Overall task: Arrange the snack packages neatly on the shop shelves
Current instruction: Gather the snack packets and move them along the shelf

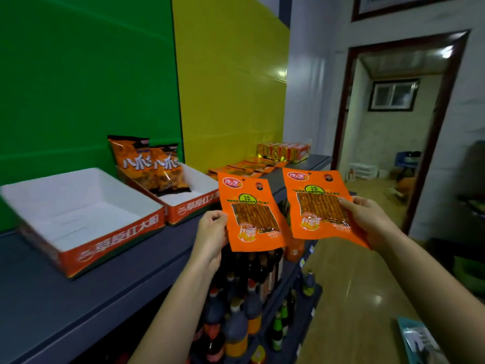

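Just off the shelf's (105, 285) front edge, my left hand (211, 235) is pinching one orange packet (250, 214) by its side, my right hand (367, 219) gripping a second packet (319, 203); I am judging both light, floppy, slick.

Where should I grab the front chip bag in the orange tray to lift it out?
Pinch the flat top seam of the front chip bag, coming from above. It stands nearly upright, leaning on the rear bag, with its base down inside the tray, so the top edge is probably the easiest part to reach.
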The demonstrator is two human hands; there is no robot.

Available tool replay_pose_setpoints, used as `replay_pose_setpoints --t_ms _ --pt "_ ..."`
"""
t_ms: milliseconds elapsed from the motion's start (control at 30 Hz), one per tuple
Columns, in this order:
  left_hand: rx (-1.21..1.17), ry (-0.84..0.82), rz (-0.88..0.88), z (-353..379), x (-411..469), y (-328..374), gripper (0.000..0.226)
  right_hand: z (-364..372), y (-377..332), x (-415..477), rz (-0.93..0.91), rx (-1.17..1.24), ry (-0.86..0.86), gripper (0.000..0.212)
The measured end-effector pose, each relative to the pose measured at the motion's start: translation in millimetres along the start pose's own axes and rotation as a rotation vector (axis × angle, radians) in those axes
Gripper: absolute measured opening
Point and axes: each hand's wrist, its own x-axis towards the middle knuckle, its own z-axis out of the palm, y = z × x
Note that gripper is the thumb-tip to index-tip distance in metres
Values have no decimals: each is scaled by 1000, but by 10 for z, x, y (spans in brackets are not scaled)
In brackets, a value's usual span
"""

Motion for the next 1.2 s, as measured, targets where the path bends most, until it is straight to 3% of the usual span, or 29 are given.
replay_pose_setpoints --t_ms 333,767,1000,1200 --pt "5 116 58 730 1116 -283 17 -40 106 1603 -16 -1 -64 15" --pt "145 521 114 983 1871 -410 12 647 230 3464 -95 -81 -461 16" --pt "550 744 90 1048 2027 -492 14 1103 378 3972 -167 -166 -674 19" --pt "847 885 104 1163 2094 -533 8 1319 519 4131 -270 -351 -675 30"
